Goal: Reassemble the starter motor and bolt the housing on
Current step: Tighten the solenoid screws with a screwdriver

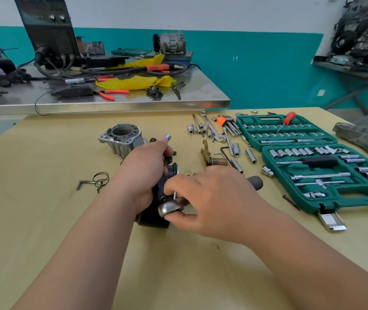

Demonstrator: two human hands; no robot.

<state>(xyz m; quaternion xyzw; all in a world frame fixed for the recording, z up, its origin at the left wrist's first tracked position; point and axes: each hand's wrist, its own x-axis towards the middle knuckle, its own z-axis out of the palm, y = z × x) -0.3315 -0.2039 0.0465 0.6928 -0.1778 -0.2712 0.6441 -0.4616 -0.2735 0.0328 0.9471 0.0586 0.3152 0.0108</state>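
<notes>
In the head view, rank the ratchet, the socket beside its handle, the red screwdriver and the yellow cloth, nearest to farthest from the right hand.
1. Ratchet: gripped in the right hand.
2. Socket: just right of it.
3. Screwdriver: on the green case, back right.
4. Cloth: far steel bench.

- Left hand (147,168) grips the dark motor (154,220).
- Right hand (212,198) holds a ratchet (170,208), head against the motor.
- Housing (120,139) lies on the table (44,220) just behind the left hand.
</notes>
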